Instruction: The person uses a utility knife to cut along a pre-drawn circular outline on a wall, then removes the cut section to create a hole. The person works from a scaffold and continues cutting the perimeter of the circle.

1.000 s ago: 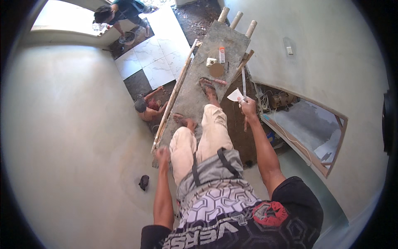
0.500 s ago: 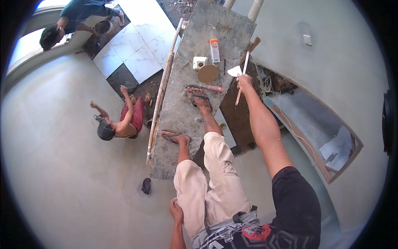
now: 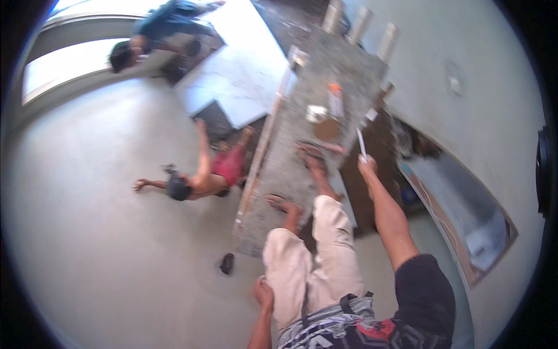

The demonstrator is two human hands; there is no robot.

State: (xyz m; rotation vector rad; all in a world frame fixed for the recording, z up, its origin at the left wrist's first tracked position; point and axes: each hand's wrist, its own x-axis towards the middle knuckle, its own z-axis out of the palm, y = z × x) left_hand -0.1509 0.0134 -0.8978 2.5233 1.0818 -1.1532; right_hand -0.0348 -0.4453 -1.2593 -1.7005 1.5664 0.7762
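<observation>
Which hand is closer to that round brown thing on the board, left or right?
The right. The right hand is off to the right of the brown disc and lower in the picture; the left hand is much farther away, down beside the left trouser leg.

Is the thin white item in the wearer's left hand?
No, the right hand grips the thin white item, while the left hand is beside the beige trousers.

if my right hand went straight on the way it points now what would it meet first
Probably the right edge of the gray platform, with the thin pale item in your right hand leading; depth is unclear, so it might pass above.
</observation>
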